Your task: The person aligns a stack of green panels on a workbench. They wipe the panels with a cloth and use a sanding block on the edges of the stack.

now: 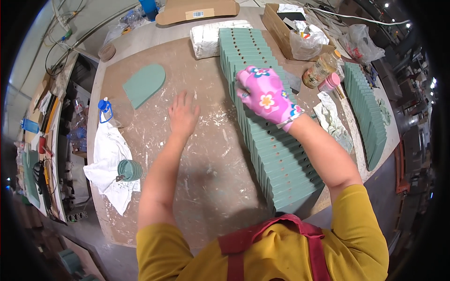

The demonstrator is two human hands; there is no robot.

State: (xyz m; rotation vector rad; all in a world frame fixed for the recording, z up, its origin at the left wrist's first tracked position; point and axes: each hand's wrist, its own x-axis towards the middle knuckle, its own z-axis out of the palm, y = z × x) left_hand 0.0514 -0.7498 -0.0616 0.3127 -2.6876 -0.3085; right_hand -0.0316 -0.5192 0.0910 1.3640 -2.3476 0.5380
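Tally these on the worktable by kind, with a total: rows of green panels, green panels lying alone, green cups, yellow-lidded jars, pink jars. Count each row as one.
Rows of green panels: 2
Green panel lying alone: 1
Green cup: 1
Yellow-lidded jar: 1
Pink jar: 1
Total: 6

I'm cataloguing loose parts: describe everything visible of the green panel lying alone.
The green panel is flat and thin, rounded at its far end, straight at the near one. It looks painted, its material unclear. It lies flat on the brown, scuffed work surface, ahead and left of the bare left hand, which isn't touching it.
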